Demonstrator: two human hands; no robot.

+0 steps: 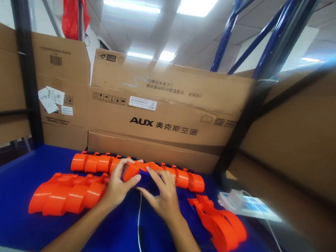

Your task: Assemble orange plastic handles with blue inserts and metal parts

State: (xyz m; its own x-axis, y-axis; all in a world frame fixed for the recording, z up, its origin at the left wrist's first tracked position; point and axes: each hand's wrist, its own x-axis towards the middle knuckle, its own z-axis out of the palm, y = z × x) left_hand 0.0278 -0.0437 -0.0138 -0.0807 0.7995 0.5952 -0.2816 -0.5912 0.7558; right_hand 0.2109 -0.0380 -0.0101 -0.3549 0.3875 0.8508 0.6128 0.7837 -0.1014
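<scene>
My left hand [119,184] grips a curved orange plastic piece [131,170], thumb in front and fingers behind. A dark blue part [146,179] sits against the front of that piece. My right hand [163,194] pinches this blue part, with fingers over its top and the thumb low. Part of both pieces is hidden by my fingers. Behind my hands runs a row of orange curved pieces [194,181] with dark parts along the back. To the left lies a second row of nested orange pieces [67,195]. On the right are a few loose orange pieces [225,229].
A blue tabletop [111,238] lies under everything. A white cable [139,229] runs down from between my hands. Cardboard panels [166,149] wall the back and sides. A white power strip [237,202] sits right, and dark metal posts [241,124] frame the table.
</scene>
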